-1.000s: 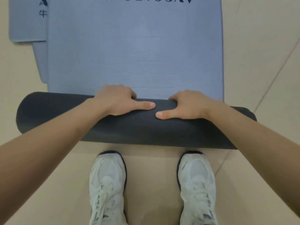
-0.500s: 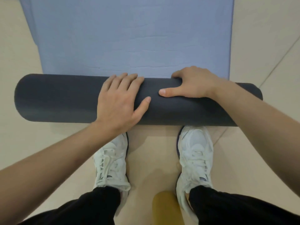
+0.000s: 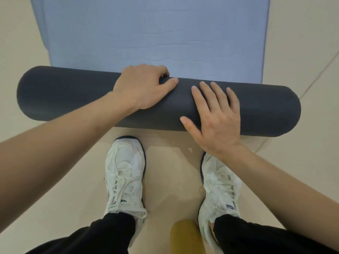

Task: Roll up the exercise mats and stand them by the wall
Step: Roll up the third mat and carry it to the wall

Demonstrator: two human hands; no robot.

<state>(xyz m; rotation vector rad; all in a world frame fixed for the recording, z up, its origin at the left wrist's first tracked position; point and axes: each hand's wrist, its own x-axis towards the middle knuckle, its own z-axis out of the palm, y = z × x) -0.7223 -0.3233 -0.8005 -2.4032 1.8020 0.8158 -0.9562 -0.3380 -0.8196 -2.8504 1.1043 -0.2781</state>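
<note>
mat (image 3: 156, 33) lies on the floor (image 3: 302, 43), blue face up, near end wound into a dark roll (image 3: 73, 96) ahead of my shoes. i judge rolling part done; standing remains. left hand (image 3: 145, 88) curls over the roll, right hand (image 3: 216, 114) spread flat. far end cut off; no wall seen.

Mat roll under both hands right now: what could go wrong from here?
1. Both hands, left hand and right hand, press near the middle of the roll, so its unheld ends may loosen or telescope.
2. The roll sits skewed across the flat blue mat, overhanging left; it may keep winding crooked.
3. The right hand lies flat, not gripping, so the roll could spring back.
</note>
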